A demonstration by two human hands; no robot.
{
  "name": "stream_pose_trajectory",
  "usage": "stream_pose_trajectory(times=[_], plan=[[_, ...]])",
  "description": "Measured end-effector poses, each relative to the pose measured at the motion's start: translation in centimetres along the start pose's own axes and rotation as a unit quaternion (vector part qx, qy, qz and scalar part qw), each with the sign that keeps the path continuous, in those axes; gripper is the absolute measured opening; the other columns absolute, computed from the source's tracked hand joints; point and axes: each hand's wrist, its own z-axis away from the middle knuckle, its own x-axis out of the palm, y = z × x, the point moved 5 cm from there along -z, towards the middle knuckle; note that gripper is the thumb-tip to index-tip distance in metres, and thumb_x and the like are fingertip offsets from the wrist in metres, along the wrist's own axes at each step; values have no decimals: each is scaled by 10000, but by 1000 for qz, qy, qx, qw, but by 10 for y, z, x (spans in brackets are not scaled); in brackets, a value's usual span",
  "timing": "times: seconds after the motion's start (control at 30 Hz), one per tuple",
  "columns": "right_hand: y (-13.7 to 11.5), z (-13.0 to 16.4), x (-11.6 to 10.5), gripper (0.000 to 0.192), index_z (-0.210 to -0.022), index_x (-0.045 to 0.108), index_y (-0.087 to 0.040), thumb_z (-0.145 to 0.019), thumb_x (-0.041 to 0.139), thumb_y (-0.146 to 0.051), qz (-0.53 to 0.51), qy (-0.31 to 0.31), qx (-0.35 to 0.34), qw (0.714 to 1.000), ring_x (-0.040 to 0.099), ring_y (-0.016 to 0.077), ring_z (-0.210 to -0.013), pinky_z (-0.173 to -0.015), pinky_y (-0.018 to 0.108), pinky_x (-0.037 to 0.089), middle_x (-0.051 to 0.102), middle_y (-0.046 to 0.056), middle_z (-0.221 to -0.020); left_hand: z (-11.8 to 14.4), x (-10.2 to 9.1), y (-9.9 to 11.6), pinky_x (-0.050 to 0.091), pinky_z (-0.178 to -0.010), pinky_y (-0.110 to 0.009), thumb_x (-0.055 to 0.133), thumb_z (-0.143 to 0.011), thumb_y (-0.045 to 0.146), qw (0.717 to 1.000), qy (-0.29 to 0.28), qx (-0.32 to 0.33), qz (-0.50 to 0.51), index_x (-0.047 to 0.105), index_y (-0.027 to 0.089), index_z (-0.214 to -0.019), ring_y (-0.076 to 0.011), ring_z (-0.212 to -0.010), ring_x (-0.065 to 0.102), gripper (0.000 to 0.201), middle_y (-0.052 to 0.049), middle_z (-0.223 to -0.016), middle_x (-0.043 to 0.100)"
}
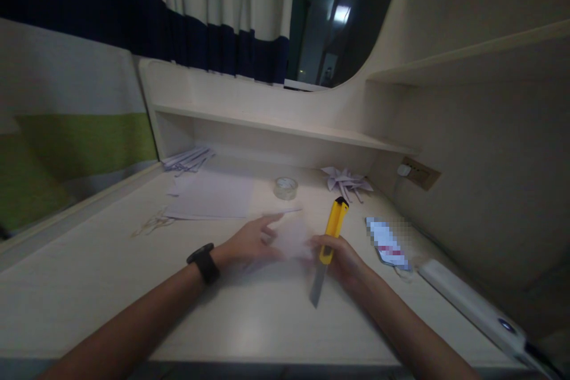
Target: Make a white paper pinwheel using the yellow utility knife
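Paper steadied over the counter.
Left hand's fingers closed on it; right hand's fingers gripping a yellow cutter, blade directed away from the paper, presumably to spare it.

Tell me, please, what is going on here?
A person's left hand is at a blurred piece of white paper. The right hand, at its other side, holds a yellow cutter, blade out and pointing toward the person. Beyond, on the desk, lie a roll of clear tape, flat paper to its left and folded paper pieces to its right.
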Motion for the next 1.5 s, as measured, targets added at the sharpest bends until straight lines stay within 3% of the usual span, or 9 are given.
stream_pose_trajectory(times=[0.13, 0.23, 0.57, 0.7, 0.8, 0.93, 1.13, 1.33, 1.5], plan=[[3, -5, 10, 66, -628, 666, -122, -655, 667, -182, 23, -6, 14, 1000, 540, 124, -515, -577, 300, 543, 580, 12, -552, 3, 11, 21, 468, -846, -397, 800, -568, 377, 996, -27, 79, -16, 493, 212, -1279, -269, -1065, 559, 791, -130, -1286, 530], [1, -15, 15, 57, -611, 642, -118, -633, 688, -145, 29, -6, -11, 999, 534, 114, -500, -506, 255, 523, 575, 9, -550, 3, 10, 25, 435, -891, -435, 773, -587, 434, 993, 2, 72, -95, 542, 182, -1223, -302, -1106, 533, 722, -142, -1256, 551], [-21, -40, 27, 327, -1039, 632, -135, -724, 686, -205, 70, -23, -75, 994, 635, 146, -504, -588, 319, 572, 685, 54, -714, -5, -15, 6, 287, -1058, -458, 681, -667, 513, 947, 176, 67, -261, 435, 129, -1311, -296, -1275, 383, 789, -180, -1389, 411], [-22, -45, 34, 266, -958, 619, -109, -774, 667, -294, 78, -24, -75, 994, 614, 131, -479, -648, 357, 576, 714, 118, -779, -3, -23, 4, 288, -1061, -473, 677, -685, 459, 918, 270, 63, -282, 425, 162, -1309, -296, -1298, 350, 735, -155, -1401, 394], [-20, -42, 41, 251, -862, 635, -112, -749, 698, -327, 99, -23, -87, 991, 544, 87, -428, -653, 366, 580, 711, 110, -801, -2, -25, 2, 287, -1073, -449, 668, -694, 415, 907, 291, 68, -298, 414, 134, -1310, -294, -1316, 318, 723, -171, -1420, 349], [-18, -37, 46, 290, -802, 664, -112, -687, 746, -365, 136, 1, -111, 984, 452, 51, -407, -606, 330, 583, 671, 49, -699, -1, -22, 3, 296, -1075, -438, 692, -663, 387, 908, 281, 72, -304, 401, 149, -1322, -300, -1317, 317, 758, -158, -1436, 317], [-15, -37, 39, 260, -677, 652, -126, -630, 779, -348, 139, 10, -113, 984, 306, 36, -371, -523, 305, 575, 394, -83, -417, 1, -14, 16, 293, -1074, -441, 702, -661, 443, 917, 266, 89, -285, 411, 139, -1319, -284, -1318, 324, 781, -172, -1432, 334], [-15, -33, 34, 285, -648, 608, -137, -618, 782, -361, 136, 21, -120, 983, 322, 32, -371, -504, 264, 554, 465, -64, -446, 2, -14, 17, 256, -1086, -462, 712, -658, 466, 945, 238, 68, -214, 404, 151, -1344, -280, -1329, 316, 815, -165, -1458, 317], [-16, -32, 32, 340, -620, 580, -137, -584, 796, -397, 126, -2, -122, 984, 435, 60, -398, -494, 266, 548, 553, -22, -501, -2, -9, 12, 383, -1005, -428, 704, -688, 444, 987, 143, 67, -23, 425, 140, -1343, -286, -1231, 455, 775, -145, -1383, 447]])
